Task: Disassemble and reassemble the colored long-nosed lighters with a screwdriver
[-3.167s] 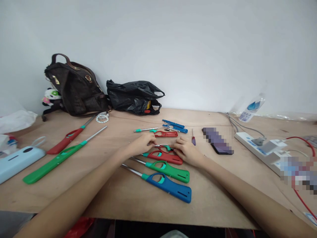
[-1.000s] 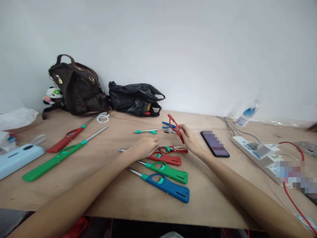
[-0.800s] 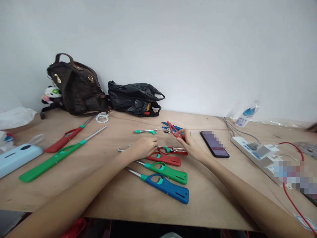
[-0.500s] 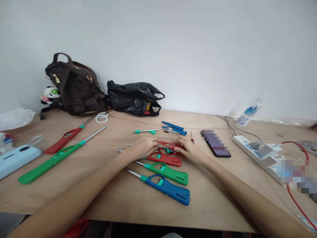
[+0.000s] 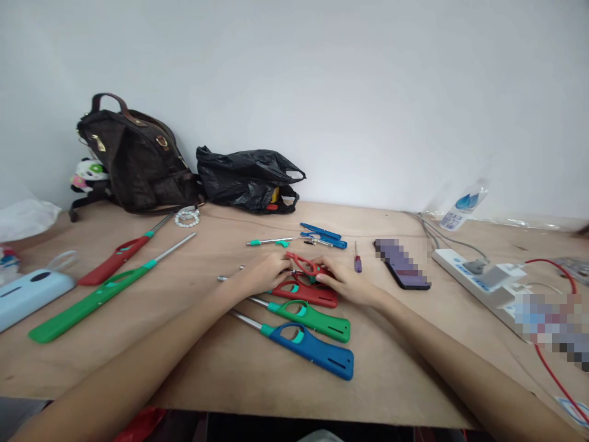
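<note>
My left hand point(image 5: 269, 275) has its fingers closed at the left end of a red lighter casing half point(image 5: 309, 266). Around the right part of that casing, my right hand point(image 5: 350, 283) is closed too, partly covering it. The casing is tilted up over its other parts, which are mostly hidden. Just nearer to me lie a red long-nosed lighter point(image 5: 317, 297), a green lighter point(image 5: 334, 326) and a blue lighter point(image 5: 317, 353), side by side. Beyond my hands are blue casing halves point(image 5: 324, 233) and a metal lighter tube with a teal trigger point(image 5: 264, 243).
A small screwdriver point(image 5: 358, 264) and a phone point(image 5: 402, 265) lie to the right, before a power strip point(image 5: 455, 270) and a bottle point(image 5: 462, 205). At left are another green lighter point(image 5: 87, 307), another red lighter point(image 5: 115, 261) and a light-blue device point(image 5: 34, 298). Behind stand a backpack point(image 5: 138, 159) and a black plastic bag point(image 5: 243, 178).
The red casing half has been raised and tilted between my hands, and the teal trigger beneath it is now covered. My right hand has shifted slightly, so the screwdriver's handle shows.
</note>
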The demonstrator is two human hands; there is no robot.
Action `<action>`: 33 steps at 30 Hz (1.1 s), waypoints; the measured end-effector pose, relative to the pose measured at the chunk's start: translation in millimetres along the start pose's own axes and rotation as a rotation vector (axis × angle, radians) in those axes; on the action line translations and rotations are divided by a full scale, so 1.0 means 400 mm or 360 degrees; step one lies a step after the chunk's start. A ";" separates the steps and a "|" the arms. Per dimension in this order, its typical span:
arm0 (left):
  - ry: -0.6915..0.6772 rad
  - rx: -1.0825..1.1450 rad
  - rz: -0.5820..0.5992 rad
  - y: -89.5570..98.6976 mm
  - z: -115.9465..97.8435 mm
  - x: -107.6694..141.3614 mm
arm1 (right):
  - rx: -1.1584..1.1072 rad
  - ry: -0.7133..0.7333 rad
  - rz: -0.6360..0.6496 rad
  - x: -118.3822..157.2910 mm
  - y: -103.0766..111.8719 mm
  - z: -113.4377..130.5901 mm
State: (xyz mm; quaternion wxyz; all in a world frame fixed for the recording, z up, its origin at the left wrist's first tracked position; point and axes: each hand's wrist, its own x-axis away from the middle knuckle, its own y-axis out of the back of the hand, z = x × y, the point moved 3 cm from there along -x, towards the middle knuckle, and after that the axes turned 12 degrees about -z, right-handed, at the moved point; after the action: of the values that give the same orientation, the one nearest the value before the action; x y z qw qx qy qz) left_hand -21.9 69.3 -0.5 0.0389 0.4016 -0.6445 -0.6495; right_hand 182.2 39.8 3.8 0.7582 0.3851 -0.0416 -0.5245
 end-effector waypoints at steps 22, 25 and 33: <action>-0.0051 -0.0006 -0.0031 0.013 -0.017 -0.007 | 0.0648 0.0430 0.0027 0.044 -0.003 0.007; -0.0056 0.0007 -0.0021 0.012 -0.017 -0.007 | 0.0659 0.0521 0.0016 0.046 0.003 0.007; -0.0040 0.0092 -0.0068 -0.007 0.003 -0.006 | 0.0511 0.0429 0.0049 0.033 0.007 -0.007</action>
State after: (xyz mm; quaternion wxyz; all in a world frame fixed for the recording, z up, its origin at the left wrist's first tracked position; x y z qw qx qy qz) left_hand -19.7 72.2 -2.1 0.0053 0.4080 -0.6547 -0.6363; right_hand 191.5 30.6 -0.8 0.6938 0.5670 -0.0287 -0.4431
